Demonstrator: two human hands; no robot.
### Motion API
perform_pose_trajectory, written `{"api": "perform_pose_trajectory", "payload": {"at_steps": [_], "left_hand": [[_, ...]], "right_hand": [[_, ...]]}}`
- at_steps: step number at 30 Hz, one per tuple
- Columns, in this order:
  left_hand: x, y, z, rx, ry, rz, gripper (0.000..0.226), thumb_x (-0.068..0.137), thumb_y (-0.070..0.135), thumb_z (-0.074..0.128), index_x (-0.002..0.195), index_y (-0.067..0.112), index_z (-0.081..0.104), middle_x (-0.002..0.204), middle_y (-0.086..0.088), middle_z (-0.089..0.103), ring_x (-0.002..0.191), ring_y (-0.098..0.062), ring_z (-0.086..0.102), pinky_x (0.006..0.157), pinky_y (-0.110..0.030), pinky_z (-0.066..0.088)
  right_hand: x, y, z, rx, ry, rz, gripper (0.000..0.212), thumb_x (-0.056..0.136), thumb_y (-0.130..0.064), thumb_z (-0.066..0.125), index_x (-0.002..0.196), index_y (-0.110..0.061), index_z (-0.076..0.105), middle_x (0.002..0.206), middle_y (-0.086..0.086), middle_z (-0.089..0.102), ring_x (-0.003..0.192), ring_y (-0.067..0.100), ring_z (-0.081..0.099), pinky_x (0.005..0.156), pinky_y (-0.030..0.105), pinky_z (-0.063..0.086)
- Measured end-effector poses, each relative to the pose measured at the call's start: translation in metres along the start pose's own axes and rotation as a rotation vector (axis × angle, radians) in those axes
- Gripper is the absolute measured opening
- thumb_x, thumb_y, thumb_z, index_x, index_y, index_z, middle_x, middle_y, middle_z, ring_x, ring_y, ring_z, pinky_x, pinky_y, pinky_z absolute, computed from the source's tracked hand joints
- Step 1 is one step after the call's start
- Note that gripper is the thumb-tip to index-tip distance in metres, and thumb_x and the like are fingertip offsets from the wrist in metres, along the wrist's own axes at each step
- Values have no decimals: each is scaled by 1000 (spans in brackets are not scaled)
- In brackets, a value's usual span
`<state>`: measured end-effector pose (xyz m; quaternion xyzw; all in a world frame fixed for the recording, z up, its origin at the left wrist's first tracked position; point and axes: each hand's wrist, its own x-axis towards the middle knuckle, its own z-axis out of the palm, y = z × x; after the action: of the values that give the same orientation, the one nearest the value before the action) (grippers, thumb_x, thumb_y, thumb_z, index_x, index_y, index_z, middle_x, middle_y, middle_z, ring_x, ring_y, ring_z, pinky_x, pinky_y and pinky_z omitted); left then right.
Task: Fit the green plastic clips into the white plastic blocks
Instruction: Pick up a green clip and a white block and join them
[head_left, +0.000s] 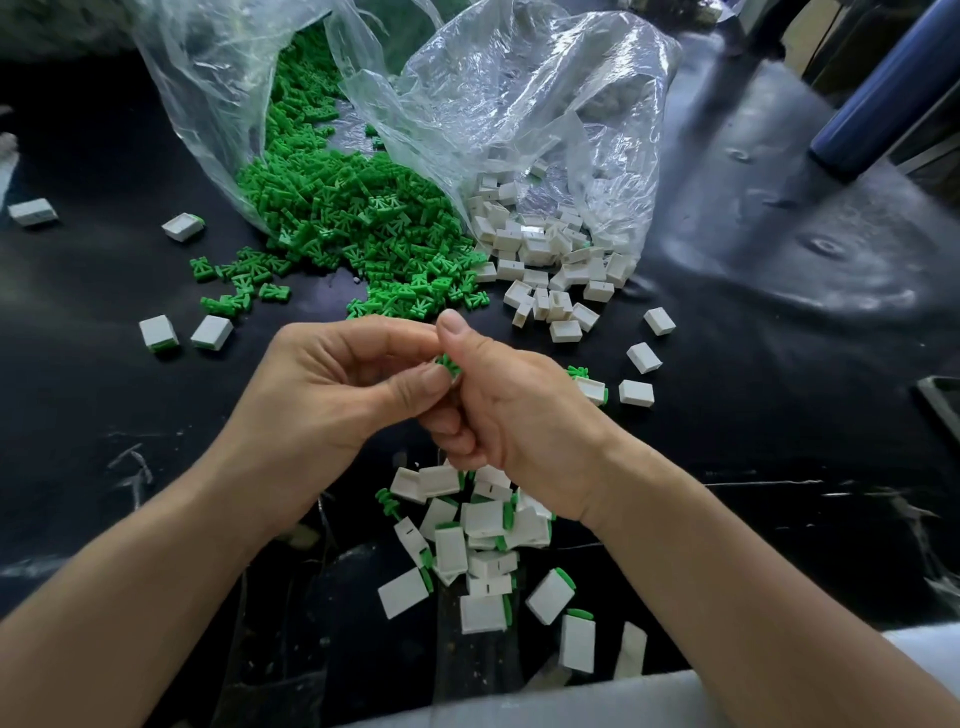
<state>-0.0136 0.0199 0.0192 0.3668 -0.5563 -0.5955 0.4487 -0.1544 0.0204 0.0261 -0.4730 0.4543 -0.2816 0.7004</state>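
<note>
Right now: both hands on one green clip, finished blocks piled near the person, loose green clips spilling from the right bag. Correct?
No: the head view shows the loose green clips spilling from the left bag; the right bag holds white blocks. The rest stands.

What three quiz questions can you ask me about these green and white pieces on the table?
1. True or false: the green clips spill from a clear bag.
2. Which pile lies further right: A) green clips, B) white blocks?
3. What colour is the held clip that the left hand and right hand pinch?
Key: 1 true; 2 B; 3 green.
</note>
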Motion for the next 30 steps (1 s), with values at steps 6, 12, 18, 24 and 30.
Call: {"api": "perform_pose_trajectory", "payload": {"at_steps": [6, 12, 18, 24, 30], "left_hand": [[0, -2, 3, -1, 12, 36, 17, 70, 6, 63, 83, -1, 71, 65, -16, 64, 53, -28, 63, 54, -31, 54], [0, -1, 2, -23, -2, 20, 16, 69, 12, 66, 79, 0, 71, 64, -20, 63, 52, -34, 62, 53, -33, 54], [1, 2, 0, -73, 0, -3, 18, 64, 15, 71, 80, 6, 73, 62, -14, 66, 54, -27, 62, 54, -28, 52], [1, 2, 0, -105, 26, -45, 17, 69, 10, 61, 79, 2, 72, 65, -17, 67, 55, -29, 64, 57, -28, 53], [1, 1, 0, -111, 48, -43, 16, 72, 6, 58, 79, -4, 68, 65, -20, 66, 55, -31, 63, 56, -29, 53]], "right_hand": [[1, 3, 3, -15, 34, -8, 45, 95, -46, 30, 72, -11, 47, 54, -5, 36, 52, 9, 30, 51, 22, 26], [0, 1, 1, -24, -11, -24, 52, 95, -46, 29, 86, -2, 56, 56, -3, 38, 53, 10, 33, 52, 24, 26], [-2, -4, -5, 7, -71, -22, 42, 96, -43, 26, 87, -8, 49, 60, 0, 43, 53, 10, 36, 53, 24, 25], [1, -2, -9, -67, -32, -20, 52, 71, -60, 36, 77, -10, 51, 52, -5, 47, 49, 9, 39, 48, 20, 29], [1, -1, -8, -80, -20, -35, 43, 87, -49, 37, 90, -9, 51, 55, -5, 46, 50, 8, 38, 50, 21, 28]]}}
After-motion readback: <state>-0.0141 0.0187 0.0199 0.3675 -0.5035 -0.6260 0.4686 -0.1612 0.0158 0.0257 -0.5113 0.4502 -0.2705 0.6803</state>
